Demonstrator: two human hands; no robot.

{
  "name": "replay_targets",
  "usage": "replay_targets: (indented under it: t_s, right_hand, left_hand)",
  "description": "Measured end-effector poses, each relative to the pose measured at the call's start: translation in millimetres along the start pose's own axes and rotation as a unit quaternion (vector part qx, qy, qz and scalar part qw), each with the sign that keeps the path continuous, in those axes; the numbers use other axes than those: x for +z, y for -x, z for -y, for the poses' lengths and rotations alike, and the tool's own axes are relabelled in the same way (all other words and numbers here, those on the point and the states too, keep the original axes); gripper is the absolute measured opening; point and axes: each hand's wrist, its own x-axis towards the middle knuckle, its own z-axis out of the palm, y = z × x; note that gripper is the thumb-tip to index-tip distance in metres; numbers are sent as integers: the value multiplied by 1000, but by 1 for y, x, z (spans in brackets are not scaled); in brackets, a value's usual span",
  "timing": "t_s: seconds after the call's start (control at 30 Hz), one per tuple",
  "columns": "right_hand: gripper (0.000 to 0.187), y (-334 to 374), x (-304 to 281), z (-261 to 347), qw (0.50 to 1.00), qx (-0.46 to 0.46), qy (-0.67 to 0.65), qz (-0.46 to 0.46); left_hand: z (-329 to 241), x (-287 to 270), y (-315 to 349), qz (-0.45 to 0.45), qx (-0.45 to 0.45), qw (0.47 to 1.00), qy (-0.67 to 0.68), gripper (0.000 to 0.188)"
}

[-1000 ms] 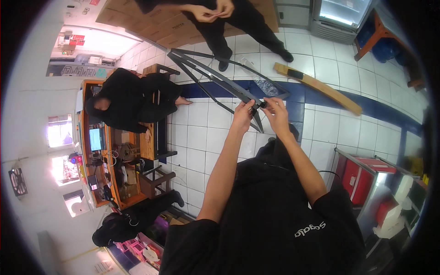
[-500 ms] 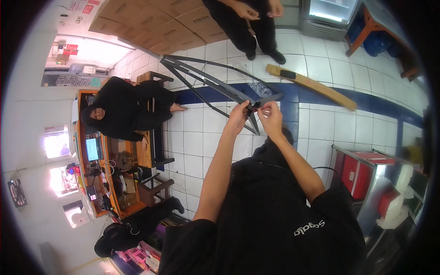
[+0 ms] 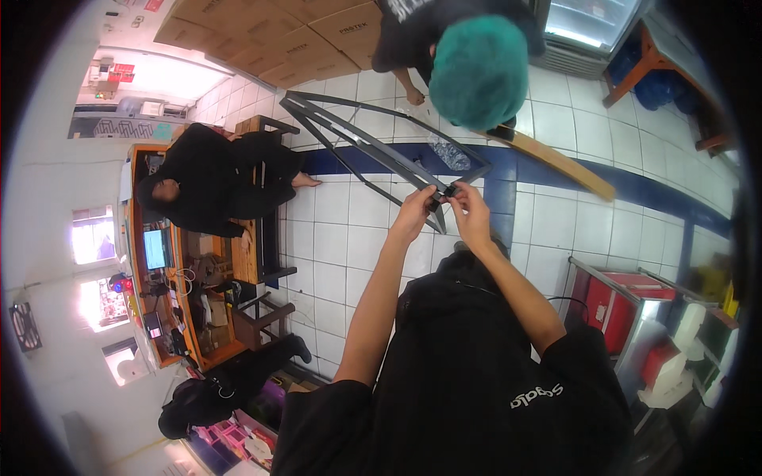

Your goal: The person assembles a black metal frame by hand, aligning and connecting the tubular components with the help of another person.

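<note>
A long dark grey metal frame (image 3: 373, 147) with slanting legs stretches from the upper left toward me. At its near end is a small black fitting (image 3: 448, 191). My left hand (image 3: 414, 214) closes round the frame's end beside that fitting. From the other side my right hand (image 3: 474, 217) pinches the fitting; any smaller piece between those fingertips is too small to make out. Just beyond my hands, a clear plastic bag (image 3: 450, 152) of small parts lies on the floor by one leg of the frame.
A co-worker in a green head covering (image 3: 480, 71) bends over a long cardboard piece (image 3: 563, 163). Another person (image 3: 214, 182) sits on a wooden bench at left. Stacked cardboard boxes (image 3: 309, 51) stand at the back. At right is a metal rack (image 3: 627, 305) with red boxes.
The co-worker opposite, standing before, now stoops with the head low over the floor and a hand reaching down. My hands stay at the frame's end, with my right fingers slightly shifted.
</note>
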Motion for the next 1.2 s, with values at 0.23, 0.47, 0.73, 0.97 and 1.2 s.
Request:
replay_targets:
  t_s: [0.23,0.47,0.73,0.97,1.2]
  right_hand:
    - [36,1,-2,-12,999,29,-35,12]
    - [36,-3,-4,-17,997,29,-69,16]
    - [33,-7,-12,-12,995,14,-83,44]
    - [30,12,-1,-8,994,33,-81,-58]
    - [35,59,34,13,983,32,-84,-162]
  left_hand:
    - [-2,8,10,-19,9,1000,-3,29]
    - [-9,21,13,-22,4,999,37,29]
    - [-13,16,11,-13,-26,999,14,27]
    - [-18,10,1,46,-60,996,-56,31]
    - [-20,-8,-6,117,-94,987,-58,26]
